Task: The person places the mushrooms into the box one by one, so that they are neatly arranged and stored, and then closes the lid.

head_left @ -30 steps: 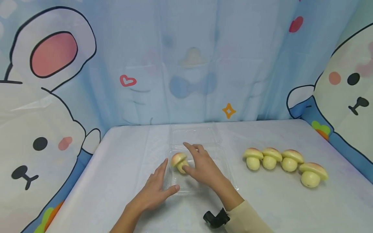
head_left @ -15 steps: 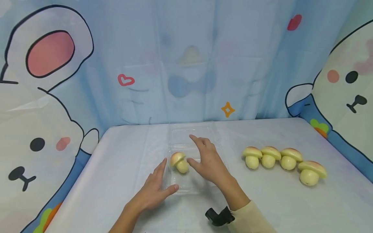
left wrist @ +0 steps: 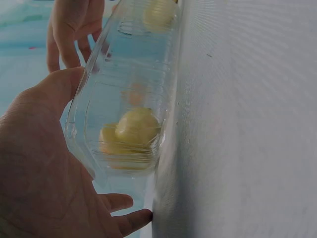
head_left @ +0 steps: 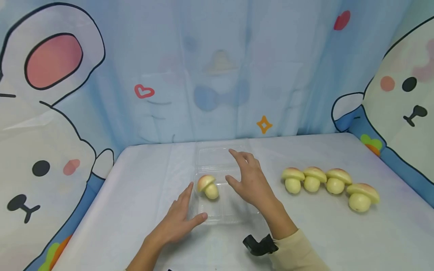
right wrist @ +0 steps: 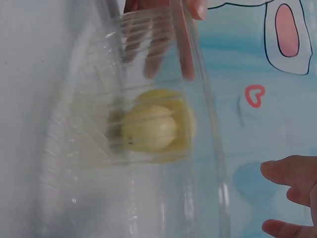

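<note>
A clear plastic clamshell tray (head_left: 237,214) sits mid-table with its lid (head_left: 220,155) folded back flat behind it. One mushroom-shaped bun (head_left: 207,186) lies on its side in the tray's left part; it shows through the plastic as the bun (left wrist: 131,134) and the bun (right wrist: 153,126) in the wrist views. My left hand (head_left: 190,207) lies flat on the table against the tray's left wall, thumb at the front rim. My right hand (head_left: 234,167) hovers over the tray with fingers spread, holding nothing and apart from the bun.
Several more mushroom buns (head_left: 325,180) lie in a row on the table to the right of the tray. A cartoon-printed blue curtain (head_left: 217,75) closes off the back and both sides. A black wrist strap (head_left: 259,245) sits at my right cuff.
My right hand has let go of the bun and risen back and to the right, away from it. The bun stays in the tray. My left hand has not moved.
</note>
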The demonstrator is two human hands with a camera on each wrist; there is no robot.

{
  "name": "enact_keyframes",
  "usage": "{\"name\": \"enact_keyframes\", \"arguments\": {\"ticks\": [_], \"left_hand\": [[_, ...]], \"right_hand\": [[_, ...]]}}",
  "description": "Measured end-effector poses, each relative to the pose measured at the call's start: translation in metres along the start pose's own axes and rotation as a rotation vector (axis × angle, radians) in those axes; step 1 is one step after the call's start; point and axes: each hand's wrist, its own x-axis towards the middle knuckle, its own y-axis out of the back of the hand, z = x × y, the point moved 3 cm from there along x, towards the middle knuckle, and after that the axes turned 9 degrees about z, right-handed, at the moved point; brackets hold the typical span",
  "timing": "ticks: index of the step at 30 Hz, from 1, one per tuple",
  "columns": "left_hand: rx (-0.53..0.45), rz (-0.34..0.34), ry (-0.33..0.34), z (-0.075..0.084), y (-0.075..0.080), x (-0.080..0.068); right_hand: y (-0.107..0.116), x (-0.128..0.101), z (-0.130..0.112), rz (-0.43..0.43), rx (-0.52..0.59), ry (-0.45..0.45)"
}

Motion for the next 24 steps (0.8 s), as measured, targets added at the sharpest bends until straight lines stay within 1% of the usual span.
{"name": "enact_keyframes", "arguments": {"ticks": [8,16,24], "left_hand": [[0.000,0.012,-0.013,0.001,0.004,0.000],[0.000,0.001,-0.017,0.000,0.000,0.004],[0.002,0.001,0.003,0.000,0.001,0.002]], "right_hand": [[0.015,0.006,0.005,0.026,0.046,-0.027],[0.029,0.009,0.015,0.047,-0.016,-0.067],[0.043,0.010,0.024,0.076,-0.050,-0.091]]}}
